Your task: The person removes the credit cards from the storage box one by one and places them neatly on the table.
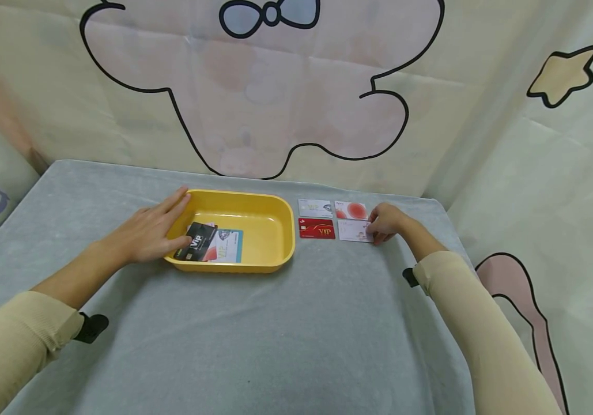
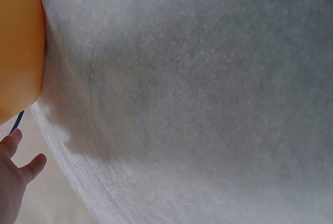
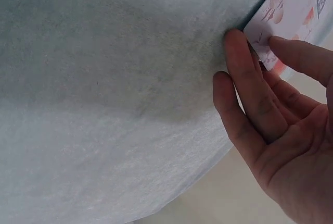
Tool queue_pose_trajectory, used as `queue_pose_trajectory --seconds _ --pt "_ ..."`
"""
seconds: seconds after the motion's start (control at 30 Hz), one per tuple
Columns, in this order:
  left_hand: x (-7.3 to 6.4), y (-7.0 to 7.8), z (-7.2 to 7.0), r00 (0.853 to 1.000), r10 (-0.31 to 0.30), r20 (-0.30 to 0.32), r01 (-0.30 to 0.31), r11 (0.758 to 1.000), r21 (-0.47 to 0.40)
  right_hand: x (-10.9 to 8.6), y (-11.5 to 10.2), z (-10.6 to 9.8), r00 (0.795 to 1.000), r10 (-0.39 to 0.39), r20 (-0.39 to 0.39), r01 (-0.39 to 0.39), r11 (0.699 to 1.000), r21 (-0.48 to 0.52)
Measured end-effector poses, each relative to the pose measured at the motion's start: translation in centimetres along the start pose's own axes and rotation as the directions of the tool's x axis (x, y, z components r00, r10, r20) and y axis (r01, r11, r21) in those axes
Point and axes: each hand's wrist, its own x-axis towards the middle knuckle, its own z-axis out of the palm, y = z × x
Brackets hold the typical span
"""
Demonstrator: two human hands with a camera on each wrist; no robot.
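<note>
My left hand [image 1: 151, 233] lies across the left end of a yellow plastic tray [image 1: 280, 230], fingers extended along its rim and the thumb reaching inside. Beneath that thumb are a black VIP card [image 1: 203, 241] and a white-and-blue card [image 1: 230, 245], overlapping other cards. Right of the tray, my right hand [image 1: 386, 222] pinches the right edge of a white card [image 1: 353, 230]. Seen from the right wrist, the thumb is on top of this card [image 3: 283, 18], with the fingers at its edge. Beside it lie a red VIP card [image 1: 317, 228], a silver VIP card [image 1: 315, 208] and a card with red circles [image 1: 350, 210].
A grey cloth [image 1: 275, 334] covers the table. Behind it hangs a pale curtain [image 1: 483, 115] with cartoon drawings. Dark straps with small black pieces [image 1: 91, 327] show at both wrists.
</note>
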Motion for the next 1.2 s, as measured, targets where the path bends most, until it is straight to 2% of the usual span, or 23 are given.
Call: queue_pose_trajectory --seconds 0.33,0.47,0.6,0.73,0.87,1.0,1.2 --pt "0.0 0.1 -0.1 1.0 0.022 -0.021 -0.022 1.0 -0.01 -0.4 -0.3 -0.1 1.0 -0.013 -0.016 0.012 0.999 -0.053" --pt "0.0 0.1 -0.1 1.0 0.022 -0.021 -0.022 1.0 -0.012 -0.9 -1.0 -0.4 0.999 0.004 -0.042 -0.007 0.996 -0.094" --pt "0.0 0.2 0.0 1.0 0.021 -0.021 -0.021 1.0 -0.006 -1.3 -2.4 -0.9 0.997 -0.013 -0.082 0.0 0.988 -0.151" --pt "0.0 0.3 -0.1 1.0 0.023 -0.021 -0.023 1.0 0.0 -1.6 -4.4 -1.4 0.987 -0.087 -0.136 0.063 0.983 -0.171" --pt "0.0 0.3 -0.1 1.0 0.022 -0.017 -0.021 1.0 0.003 -1.9 -7.0 -1.6 0.962 -0.206 -0.178 0.178 0.971 -0.16" --pt "0.0 0.3 -0.1 1.0 0.018 -0.016 -0.018 1.0 0.008 -2.0 -9.7 -1.4 0.929 -0.321 -0.183 0.299 0.944 -0.137" --pt "0.0 0.2 -0.1 1.0 0.005 -0.011 -0.005 1.0 0.009 -2.1 -14.1 0.2 0.9 -0.403 -0.167 0.398 0.915 -0.062"
